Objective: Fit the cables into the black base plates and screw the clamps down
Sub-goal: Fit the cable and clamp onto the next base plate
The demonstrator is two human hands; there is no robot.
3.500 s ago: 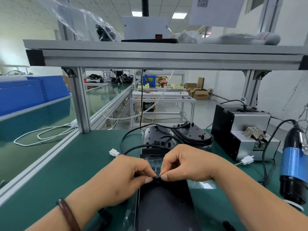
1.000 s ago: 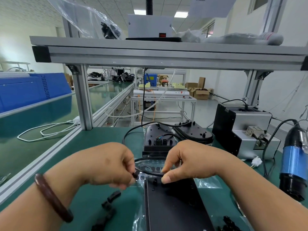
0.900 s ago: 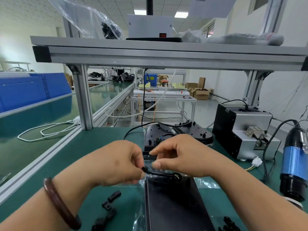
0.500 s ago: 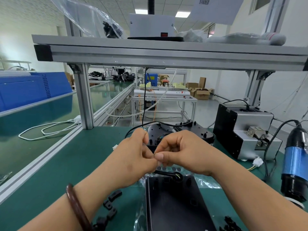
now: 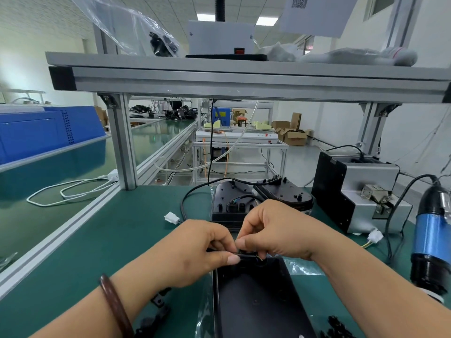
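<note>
Black plastic base plate (image 5: 253,303) lies nearest us at 6 o'clock. At its far end we pinch the cable (image 5: 247,256): left hand (image 5: 195,252) at its 9 o'clock, right hand (image 5: 275,237) at 3, fingers curled tight on it. We judge it best pressed flat into its channel before clamping. Beyond, at 12, other plates (image 5: 231,203) stand.

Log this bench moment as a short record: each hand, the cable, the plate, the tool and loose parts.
Left hand: pinches the cable
Right hand: pinches the same cable
Cable: at the plate's far end
Plate: black, flat on the green bench
Screwdriver: blue, at right, untouched
Clamps: loose on the bench beside the left wrist
</note>
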